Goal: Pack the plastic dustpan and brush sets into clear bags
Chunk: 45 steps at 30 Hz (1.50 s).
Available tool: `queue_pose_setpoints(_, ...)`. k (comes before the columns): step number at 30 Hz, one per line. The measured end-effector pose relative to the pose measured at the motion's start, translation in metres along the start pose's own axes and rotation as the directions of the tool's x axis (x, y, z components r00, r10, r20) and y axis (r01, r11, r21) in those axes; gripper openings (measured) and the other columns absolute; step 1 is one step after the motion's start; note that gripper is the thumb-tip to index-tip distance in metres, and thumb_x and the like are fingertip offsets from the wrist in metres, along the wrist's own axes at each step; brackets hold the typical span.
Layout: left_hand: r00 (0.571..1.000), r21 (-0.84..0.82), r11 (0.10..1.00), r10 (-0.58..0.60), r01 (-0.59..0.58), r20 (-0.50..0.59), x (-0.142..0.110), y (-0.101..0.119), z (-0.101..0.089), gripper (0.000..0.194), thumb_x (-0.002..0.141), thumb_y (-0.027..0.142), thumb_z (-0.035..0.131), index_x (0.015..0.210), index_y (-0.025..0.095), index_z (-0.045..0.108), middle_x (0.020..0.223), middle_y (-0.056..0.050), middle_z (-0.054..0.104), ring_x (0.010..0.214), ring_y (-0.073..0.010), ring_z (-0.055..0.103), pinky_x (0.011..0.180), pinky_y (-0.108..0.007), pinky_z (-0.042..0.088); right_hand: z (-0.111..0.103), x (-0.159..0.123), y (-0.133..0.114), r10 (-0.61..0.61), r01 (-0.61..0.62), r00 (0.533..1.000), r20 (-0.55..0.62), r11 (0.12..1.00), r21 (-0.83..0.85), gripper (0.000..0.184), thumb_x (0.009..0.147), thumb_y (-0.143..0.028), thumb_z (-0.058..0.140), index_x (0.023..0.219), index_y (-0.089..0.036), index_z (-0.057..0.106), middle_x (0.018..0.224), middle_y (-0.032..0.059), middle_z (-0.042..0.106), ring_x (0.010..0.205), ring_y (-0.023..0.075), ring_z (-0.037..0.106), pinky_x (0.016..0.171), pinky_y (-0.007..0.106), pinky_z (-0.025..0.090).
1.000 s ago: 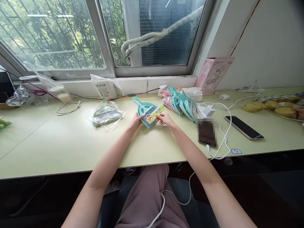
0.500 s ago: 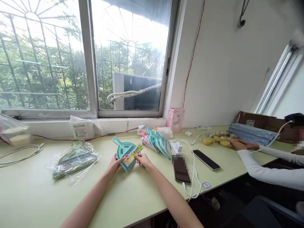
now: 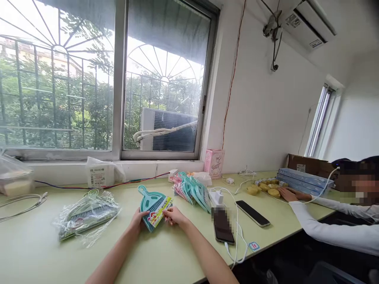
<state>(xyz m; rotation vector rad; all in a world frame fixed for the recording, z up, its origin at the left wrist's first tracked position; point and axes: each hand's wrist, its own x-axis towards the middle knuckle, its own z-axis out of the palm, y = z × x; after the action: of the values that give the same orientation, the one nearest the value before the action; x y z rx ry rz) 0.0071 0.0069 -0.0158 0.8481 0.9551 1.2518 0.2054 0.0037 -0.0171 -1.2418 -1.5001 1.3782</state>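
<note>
A teal dustpan (image 3: 147, 200) with a small grey-bristled brush nested in it is held just above the table, its handle pointing away from me. My left hand (image 3: 137, 219) is closed on the dustpan's left edge, thumb on top. Across the dustpan lies a yellow-green printed label card (image 3: 160, 211). My right hand (image 3: 175, 217) pinches the card's right edge between thumb and fingers. Left of my hands rests a green dustpan set (image 3: 90, 215) in clear plastic wrapping. Beyond my right hand several pink and teal dustpan sets (image 3: 192, 191) lie in a pile.
To the right are a phone (image 3: 224, 228) on a white cable, a charger (image 3: 217, 197) and a second phone (image 3: 253, 213). A co-worker's hands (image 3: 291, 195) touch yellow round items (image 3: 274, 193) farther right. A pink box (image 3: 213, 163) stands by the wall.
My view has tilted upward, so the table sits lower in the picture. Both hands still grip the dustpan and its card, with only a slight shift.
</note>
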Motion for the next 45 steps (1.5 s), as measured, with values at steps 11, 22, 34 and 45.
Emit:
queue_pose_setpoints(11,0.991,0.003,0.995,0.096,-0.096,0.099,-0.006,0.005,0.004,0.072,0.043,0.033,0.097,0.098,0.017,0.054,0.089,-0.008,0.072,0.091,-0.0324,0.073,0.078,-0.038,0.06,0.004,0.01,0.007,-0.025,0.027,0.999,-0.037,0.998,0.052,0.053,0.073,-0.064,0.071,0.066,-0.015,0.053,0.055,-0.0032,0.061,0.033,0.0052,0.048,0.036,0.02,0.022)
queue_pose_setpoints(22,0.99,-0.034,0.992,0.125,-0.123,0.059,-0.001,0.005,-0.003,0.072,0.036,0.028,0.098,0.095,0.02,0.059,0.095,-0.009,0.073,0.108,-0.039,0.067,0.086,-0.043,0.058,0.003,-0.001,-0.003,-0.014,0.022,0.999,-0.053,0.988,0.154,0.056,0.071,-0.069,0.072,0.066,-0.016,0.053,0.057,-0.0034,0.059,0.036,0.0048,0.045,0.039,0.021,0.026)
queue_pose_setpoints(34,0.988,-0.146,0.989,0.053,-0.032,0.145,-0.02,0.006,0.015,0.04,0.069,0.024,0.075,0.106,0.017,0.063,0.084,-0.003,0.07,0.071,-0.0147,0.064,0.067,-0.027,0.053,0.006,-0.033,-0.019,0.037,-0.034,0.998,-0.05,0.998,0.057,0.031,0.088,-0.041,0.07,0.074,-0.016,0.059,0.051,0.0019,0.062,0.039,0.0095,0.053,0.041,0.019,0.046)
queue_pose_setpoints(45,0.989,-0.003,1.0,0.005,-0.005,0.148,-0.016,0.0,0.014,0.045,0.061,0.017,0.082,0.102,0.016,0.062,0.101,-0.009,0.073,0.087,-0.0211,0.07,0.085,-0.037,0.056,0.001,-0.019,-0.009,0.014,-0.009,0.992,-0.127,0.999,0.039,0.036,0.088,-0.036,0.069,0.061,-0.015,0.055,0.042,-0.0069,0.047,0.029,0.002,0.03,0.032,0.018,0.021)
